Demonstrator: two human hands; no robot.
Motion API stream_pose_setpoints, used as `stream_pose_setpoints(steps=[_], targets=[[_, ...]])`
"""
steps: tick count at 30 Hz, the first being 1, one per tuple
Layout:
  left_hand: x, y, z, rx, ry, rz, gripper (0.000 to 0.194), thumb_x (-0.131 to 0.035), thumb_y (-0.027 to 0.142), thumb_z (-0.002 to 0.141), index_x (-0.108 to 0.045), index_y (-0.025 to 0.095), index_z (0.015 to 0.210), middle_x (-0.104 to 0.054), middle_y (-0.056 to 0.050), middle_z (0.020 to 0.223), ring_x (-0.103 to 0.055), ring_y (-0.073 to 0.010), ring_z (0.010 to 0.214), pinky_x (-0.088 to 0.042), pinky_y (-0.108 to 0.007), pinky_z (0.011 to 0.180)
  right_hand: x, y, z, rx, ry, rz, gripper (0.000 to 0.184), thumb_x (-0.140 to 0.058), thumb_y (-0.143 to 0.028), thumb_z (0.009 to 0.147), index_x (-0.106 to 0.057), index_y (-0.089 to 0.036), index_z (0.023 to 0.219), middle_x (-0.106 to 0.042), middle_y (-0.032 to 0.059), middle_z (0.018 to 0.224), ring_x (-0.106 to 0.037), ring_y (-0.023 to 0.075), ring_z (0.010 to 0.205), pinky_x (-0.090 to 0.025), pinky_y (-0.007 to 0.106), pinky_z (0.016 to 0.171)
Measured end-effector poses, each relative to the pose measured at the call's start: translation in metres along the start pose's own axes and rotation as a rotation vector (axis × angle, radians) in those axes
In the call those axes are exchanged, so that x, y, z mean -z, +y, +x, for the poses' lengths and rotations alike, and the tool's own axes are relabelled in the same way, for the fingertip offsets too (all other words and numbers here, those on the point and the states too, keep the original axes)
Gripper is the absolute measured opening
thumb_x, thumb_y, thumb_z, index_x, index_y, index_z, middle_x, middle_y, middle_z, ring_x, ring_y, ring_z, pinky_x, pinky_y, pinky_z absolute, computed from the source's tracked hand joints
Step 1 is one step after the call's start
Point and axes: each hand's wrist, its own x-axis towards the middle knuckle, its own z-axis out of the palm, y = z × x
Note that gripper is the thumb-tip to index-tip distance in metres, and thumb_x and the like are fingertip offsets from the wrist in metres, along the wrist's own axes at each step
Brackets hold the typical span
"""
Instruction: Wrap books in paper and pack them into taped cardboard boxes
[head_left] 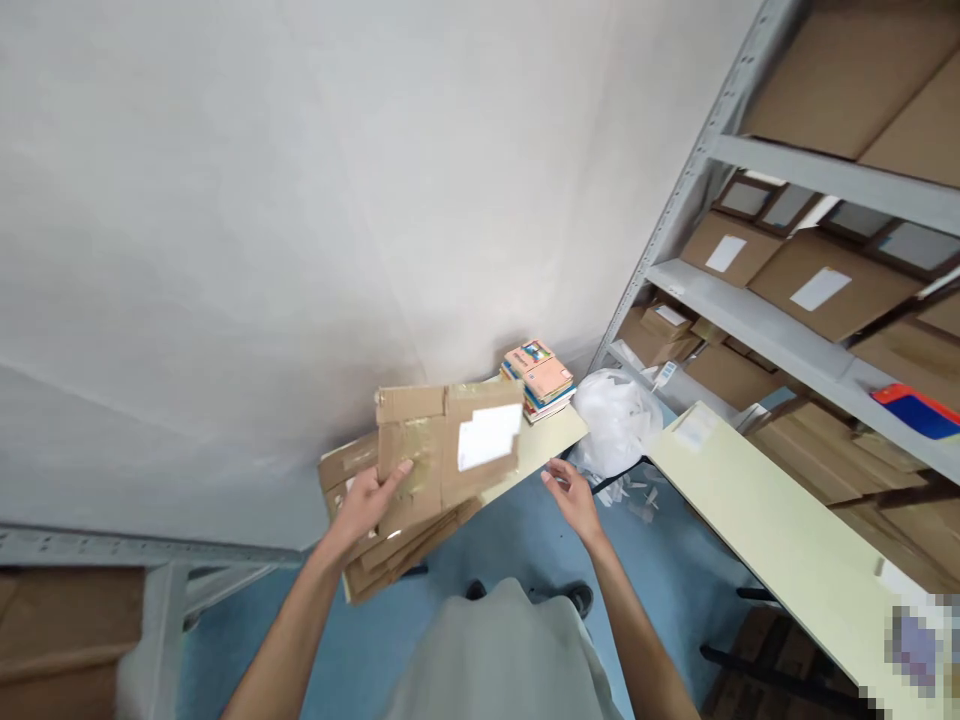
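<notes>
Cardboard [431, 450] sits pinched between the left hand's [367, 502] thumb and fingers, above stacked cardboard [420, 548].

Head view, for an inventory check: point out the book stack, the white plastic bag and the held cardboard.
Book stack [544, 376]: head view, top cover.
White plastic bag [616, 420]: head view, bulging middle.
Held cardboard [436, 450]: head view, brown front face.

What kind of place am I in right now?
Probably a storeroom or packing area: metal shelving holds cardboard boxes, some labelled, books are stacked on a narrow table, and your left hand holds a flat cardboard piece with a white label.
</notes>
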Motion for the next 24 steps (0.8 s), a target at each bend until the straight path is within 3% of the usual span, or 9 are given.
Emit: stream_pose_setpoints(steps=[4, 7, 11, 15, 18, 21, 24], targets=[[-0.079, 0.041, 0.003, 0.046, -0.340, -0.156, 0.063, -0.086, 0.080, 0.070, -0.083, 0.022, 0.096, -0.086, -0.012, 0.097, -0.082, -0.0372, 0.092, -0.068, -0.048, 0.088, 0.068, -0.004, 0.007, -0.013, 0.122, 0.115, 0.072, -0.083, -0.081, 0.078, -0.077, -0.025, 0.123, -0.081, 0.0177, 0.135, -0.076, 0.0398, 0.129, -0.061, 0.058, 0.113], [-0.148, 0.073, 0.014, 0.070, -0.536, -0.208, 0.063, -0.089, 0.076, 0.071, -0.084, 0.022, 0.102, -0.087, -0.013, 0.106, -0.083, -0.0389, 0.100, -0.068, -0.049, 0.090, 0.137, -0.011, 0.000, -0.024, 0.107, 0.267, 0.063, -0.084, -0.075, 0.083, -0.079, -0.026, 0.122, -0.084, 0.0129, 0.126, -0.082, 0.0371, 0.113, -0.066, 0.054, 0.103], [-0.257, 0.119, 0.033, 0.007, -0.756, -0.267, 0.072, -0.094, 0.072, 0.070, -0.081, 0.020, 0.118, -0.086, -0.014, 0.118, -0.082, -0.0383, 0.111, -0.066, -0.051, 0.101, 0.233, -0.008, -0.023, -0.046, 0.296, 0.348, 0.063, -0.091, -0.072, 0.079, -0.081, -0.023, 0.118, -0.086, 0.0137, 0.118, -0.083, 0.0369, 0.100, -0.068, 0.053, 0.094], [-0.371, 0.162, 0.039, -0.059, -0.836, -0.216, 0.076, -0.099, 0.067, 0.064, -0.080, 0.018, 0.118, -0.085, -0.016, 0.124, -0.081, -0.0407, 0.119, -0.064, -0.054, 0.107, 0.314, 0.012, -0.049, -0.039, 0.464, 0.355, 0.060, -0.091, -0.070, 0.080, -0.083, -0.023, 0.115, -0.087, 0.0143, 0.113, -0.082, 0.0370, 0.100, -0.068, 0.054, 0.094], [-0.445, 0.183, 0.030, -0.082, -0.870, -0.157, 0.076, -0.101, 0.065, 0.059, -0.080, 0.018, 0.115, -0.085, -0.016, 0.124, -0.079, -0.0432, 0.122, -0.063, -0.057, 0.109, 0.364, 0.033, -0.070, -0.035, 0.564, 0.336, 0.062, -0.092, -0.069, 0.080, -0.082, -0.022, 0.118, -0.087, 0.0138, 0.114, -0.081, 0.0364, 0.103, -0.066, 0.053, 0.098], [-0.504, 0.192, 0.012, -0.074, -0.957, -0.123, 0.074, -0.100, 0.064, 0.060, -0.080, 0.017, 0.115, -0.086, -0.015, 0.123, -0.079, -0.0434, 0.122, -0.063, -0.057, 0.109, 0.405, 0.057, -0.095, -0.059, 0.633, 0.335, 0.070, -0.093, -0.069, 0.079, -0.080, -0.022, 0.128, -0.086, 0.0121, 0.116, -0.080, 0.0348, 0.105, -0.064, 0.052, 0.102], [-0.549, 0.193, -0.006, -0.052, -1.015, -0.086, 0.074, -0.100, 0.063, 0.061, -0.079, 0.018, 0.116, -0.086, -0.014, 0.122, -0.080, -0.0425, 0.121, -0.062, -0.057, 0.110, 0.434, 0.080, -0.118, -0.108, 0.690, 0.334, 0.071, -0.092, -0.068, 0.081, -0.078, -0.023, 0.134, -0.085, 0.0114, 0.121, -0.078, 0.0346, 0.111, -0.062, 0.052, 0.106]])
